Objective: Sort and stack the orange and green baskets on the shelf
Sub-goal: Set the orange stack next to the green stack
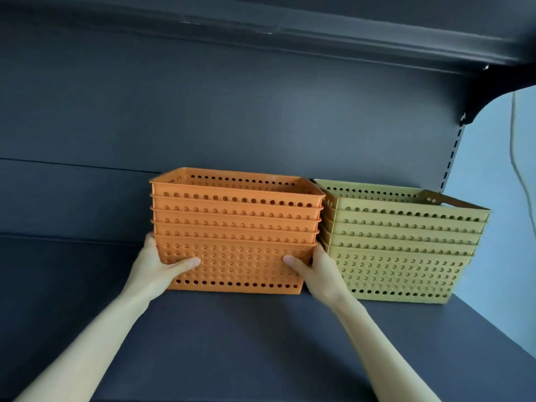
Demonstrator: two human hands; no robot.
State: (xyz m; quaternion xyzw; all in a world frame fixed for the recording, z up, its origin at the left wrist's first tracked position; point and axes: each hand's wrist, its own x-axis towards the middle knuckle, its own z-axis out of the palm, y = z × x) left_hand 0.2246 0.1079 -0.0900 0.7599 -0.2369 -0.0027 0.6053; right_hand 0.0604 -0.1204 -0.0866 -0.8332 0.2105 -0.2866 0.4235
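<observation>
A nested stack of several orange perforated baskets (236, 227) stands on the dark shelf (232, 343), near its back. My left hand (158, 264) grips the stack's lower left corner, thumb across the front wall. My right hand (311, 269) grips the lower right corner the same way, its fingers hidden between the two stacks. Directly to the right stands a nested stack of several green baskets (406, 248), close against the orange one. An orange basket edge (443, 200) shows at the back right of the green stack's top.
The shelf's dark back panel (232, 111) rises behind the stacks, and an upper shelf (290, 30) overhangs them. A slotted upright (452, 152) and bracket mark the shelf's right end, with a pale wall (499, 184) beyond. Bare shelf surface lies left and in front.
</observation>
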